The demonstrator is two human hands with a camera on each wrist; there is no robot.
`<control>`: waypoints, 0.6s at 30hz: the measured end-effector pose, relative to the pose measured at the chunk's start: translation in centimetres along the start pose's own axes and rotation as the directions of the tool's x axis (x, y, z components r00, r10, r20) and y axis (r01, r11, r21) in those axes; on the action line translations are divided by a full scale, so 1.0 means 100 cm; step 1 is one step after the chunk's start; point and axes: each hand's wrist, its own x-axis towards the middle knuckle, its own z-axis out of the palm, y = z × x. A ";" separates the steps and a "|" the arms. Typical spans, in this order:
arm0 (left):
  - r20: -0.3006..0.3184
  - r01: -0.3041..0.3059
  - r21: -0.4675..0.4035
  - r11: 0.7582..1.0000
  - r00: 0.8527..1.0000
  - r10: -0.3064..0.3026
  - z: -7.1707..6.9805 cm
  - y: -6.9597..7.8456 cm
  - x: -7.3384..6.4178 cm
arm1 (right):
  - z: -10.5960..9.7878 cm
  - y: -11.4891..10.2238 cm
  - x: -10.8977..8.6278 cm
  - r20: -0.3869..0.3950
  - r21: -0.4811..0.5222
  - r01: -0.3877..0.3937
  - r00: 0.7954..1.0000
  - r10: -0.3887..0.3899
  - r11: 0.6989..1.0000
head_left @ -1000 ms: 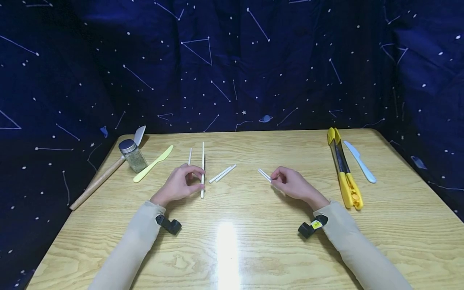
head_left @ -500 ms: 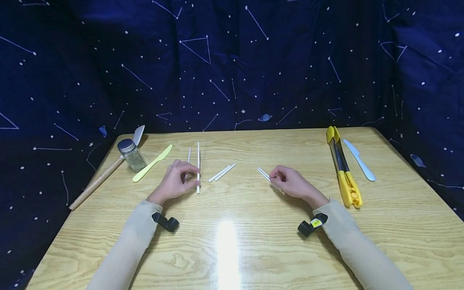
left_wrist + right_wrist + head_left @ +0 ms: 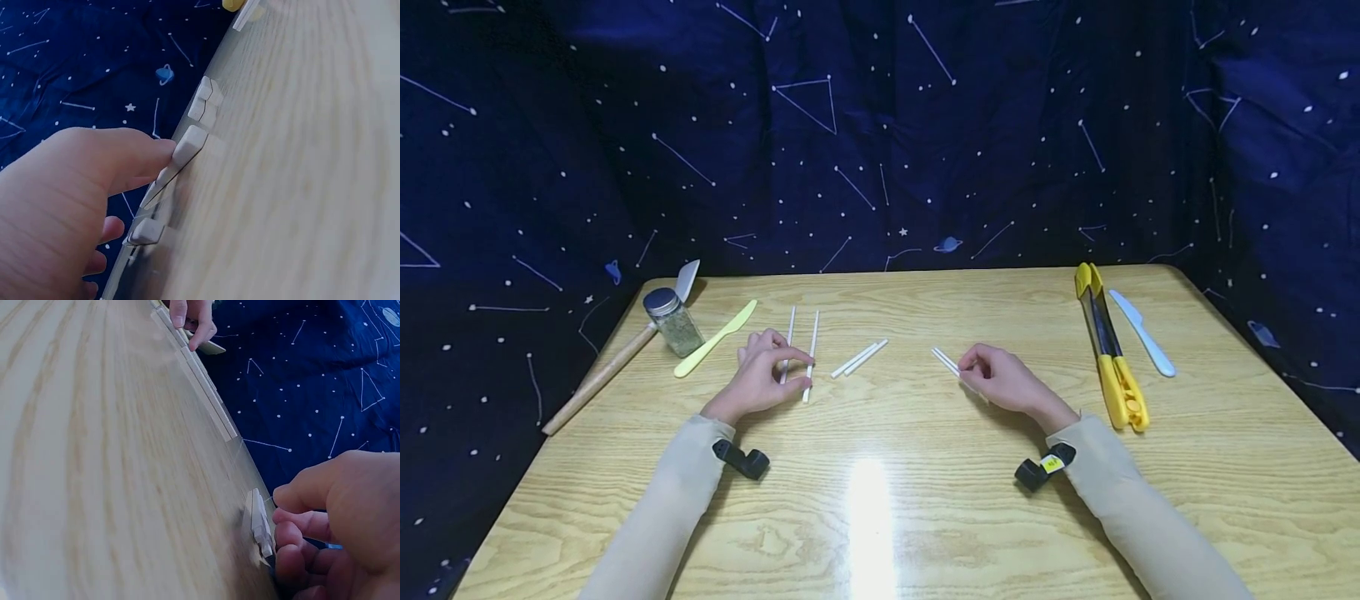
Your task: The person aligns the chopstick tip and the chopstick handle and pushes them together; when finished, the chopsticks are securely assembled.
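Note:
In the head view my left hand (image 3: 762,377) pinches a long white chopstick (image 3: 814,335) between thumb and fingertips, low at the table. A second chopstick (image 3: 791,325) lies just left of it, partly behind the hand. The left wrist view has the thumb against the held chopstick's squared end (image 3: 190,145). My right hand (image 3: 1002,380) hovers with loosely curled fingers over the near ends of two thin white sticks (image 3: 946,360). From the right wrist view, these sticks (image 3: 257,515) sit beside the fingertips, with no grip on them visible.
Two shorter white sticks (image 3: 860,358) lie between the hands. On the left are a yellow knife (image 3: 717,339), a seasoning jar (image 3: 675,322) and a wooden-handled spatula (image 3: 602,379). Yellow-and-black tongs (image 3: 1112,350) and a blue knife (image 3: 1142,332) lie at right.
My left hand has shifted slightly left with the chopstick, which has come down and now lies close to parallel with the second one. The right hand has stayed in place.

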 end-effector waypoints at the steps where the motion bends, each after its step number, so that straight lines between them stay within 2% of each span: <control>1: -0.001 0.002 0.000 1.000 1.000 -0.002 0.000 -0.001 0.000 | 0.001 0.000 0.000 -0.005 -0.007 -0.002 1.000 0.002 1.000; 6: 0.004 0.008 -0.007 1.000 1.000 -0.008 -0.003 -0.006 -0.001 | 0.003 0.001 0.000 -0.023 -0.037 0.002 1.000 -0.003 0.999; 14: -0.014 0.029 0.002 1.000 0.999 -0.029 -0.009 -0.016 -0.001 | 0.005 -0.002 -0.001 -0.065 -0.168 0.026 0.997 -0.037 0.985; 18: -0.025 0.038 -0.013 0.999 0.999 -0.038 -0.009 -0.020 -0.001 | 0.005 -0.003 -0.001 -0.090 -0.215 0.011 0.995 -0.031 0.977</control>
